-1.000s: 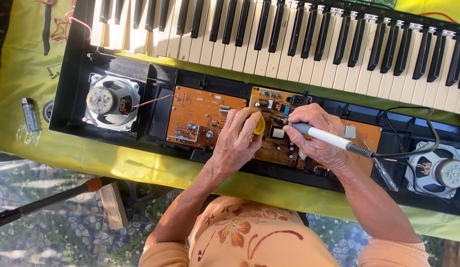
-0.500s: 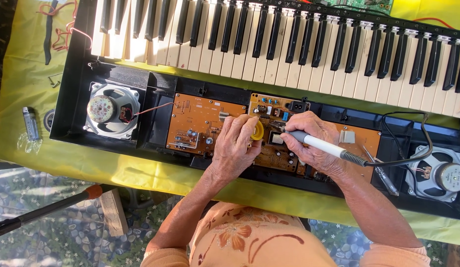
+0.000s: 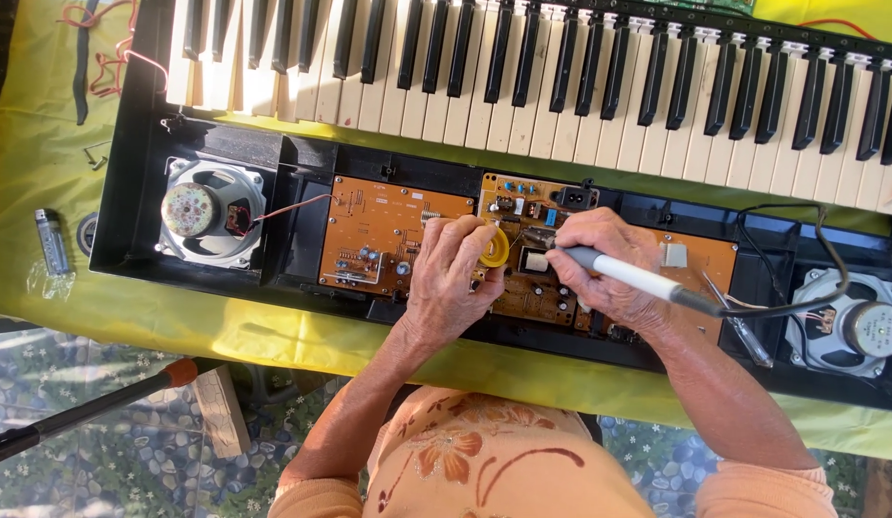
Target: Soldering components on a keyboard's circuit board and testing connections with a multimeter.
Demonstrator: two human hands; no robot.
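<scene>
Your left hand [image 3: 452, 283] stays curled over the middle of the boards, its fingers closed on a small yellow reel [image 3: 494, 247] that rests against the orange board [image 3: 388, 225]. Your right hand [image 3: 604, 264] grips the white iron [image 3: 623, 273] like a pen, its tip hidden between your two hands over the right board [image 3: 537, 293]. Compared with a second ago, both hands sit in almost the same spot; only the view has drifted a little, so the work at that one point on the board appears to be going on unchanged. The iron's black cord [image 3: 801, 288] loops off to the right, past the right speaker [image 3: 854, 331]. A left speaker [image 3: 211, 211] lies at the far left of the open case, and the keys [image 3: 561, 86] run along the far side. A screwdriver [image 3: 738, 321] lies near your right wrist.
</scene>
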